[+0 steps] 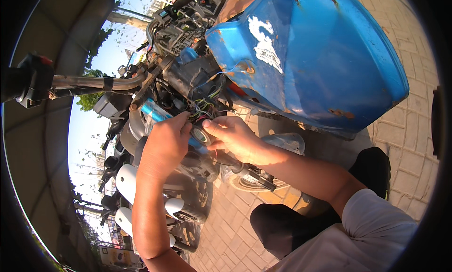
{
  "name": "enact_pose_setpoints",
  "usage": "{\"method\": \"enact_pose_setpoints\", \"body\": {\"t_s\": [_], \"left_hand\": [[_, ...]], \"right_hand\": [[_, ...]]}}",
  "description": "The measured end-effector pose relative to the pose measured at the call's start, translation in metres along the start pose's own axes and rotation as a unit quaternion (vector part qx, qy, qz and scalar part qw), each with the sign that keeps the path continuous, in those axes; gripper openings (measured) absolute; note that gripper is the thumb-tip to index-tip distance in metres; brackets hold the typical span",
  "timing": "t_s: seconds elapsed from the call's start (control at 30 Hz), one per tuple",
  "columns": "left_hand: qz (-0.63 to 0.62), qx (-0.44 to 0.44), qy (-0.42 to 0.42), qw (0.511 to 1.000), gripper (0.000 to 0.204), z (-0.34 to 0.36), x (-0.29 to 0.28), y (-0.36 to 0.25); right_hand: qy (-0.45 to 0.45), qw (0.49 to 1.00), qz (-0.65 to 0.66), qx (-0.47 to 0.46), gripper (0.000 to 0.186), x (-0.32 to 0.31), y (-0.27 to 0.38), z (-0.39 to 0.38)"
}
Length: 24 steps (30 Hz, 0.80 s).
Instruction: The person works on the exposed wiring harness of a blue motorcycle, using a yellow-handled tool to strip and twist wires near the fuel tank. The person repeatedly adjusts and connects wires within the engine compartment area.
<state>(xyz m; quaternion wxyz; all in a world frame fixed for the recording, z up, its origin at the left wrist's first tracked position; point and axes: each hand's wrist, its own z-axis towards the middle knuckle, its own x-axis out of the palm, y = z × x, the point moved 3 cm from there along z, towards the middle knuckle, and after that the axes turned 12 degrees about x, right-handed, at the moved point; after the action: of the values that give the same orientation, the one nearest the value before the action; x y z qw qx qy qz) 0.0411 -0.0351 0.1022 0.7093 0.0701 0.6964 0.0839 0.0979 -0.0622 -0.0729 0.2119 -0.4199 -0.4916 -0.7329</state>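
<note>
My right hand (238,138) grips a roll of dark tape (202,134) with thumb and fingers. Just left of the roll, my left hand (165,145) has its fingertips pinched at the lower end of a tangle of coloured wires (207,104); what exactly lies between them is too small to make out. The wires hang out of an exposed black housing (186,76) on an electric scooter or bike. A blue metallic tube (153,109) runs behind my left hand.
A rusty blue body panel (329,69) fills the upper right. A handlebar with switchgear (113,84) reaches left. Parked two-wheelers with white panels (126,180) stand at lower left. Brick paving (395,168) lies below. My dark-clothed knees (278,229) are bent beneath my arms.
</note>
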Motion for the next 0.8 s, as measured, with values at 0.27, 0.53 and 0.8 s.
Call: {"method": "enact_pose_setpoints", "body": {"t_s": [0.27, 0.53, 0.8], "left_hand": [[-0.009, 0.001, 0.040, 0.999, 0.022, 0.008, -0.008, 0.000], [-0.039, -0.005, -0.038, 0.998, 0.016, -0.005, 0.001, 0.003], [-0.020, 0.074, -0.127, 0.989, 0.014, -0.021, 0.021, 0.007]], "right_hand": [[0.036, 0.998, 0.033, -0.034, 0.044, -0.002, -0.005, 0.002], [0.034, 0.999, 0.002, 0.033, 0.044, -0.009, 0.005, -0.009], [0.165, 0.979, 0.087, 0.077, 0.025, -0.013, 0.047, -0.028]]}}
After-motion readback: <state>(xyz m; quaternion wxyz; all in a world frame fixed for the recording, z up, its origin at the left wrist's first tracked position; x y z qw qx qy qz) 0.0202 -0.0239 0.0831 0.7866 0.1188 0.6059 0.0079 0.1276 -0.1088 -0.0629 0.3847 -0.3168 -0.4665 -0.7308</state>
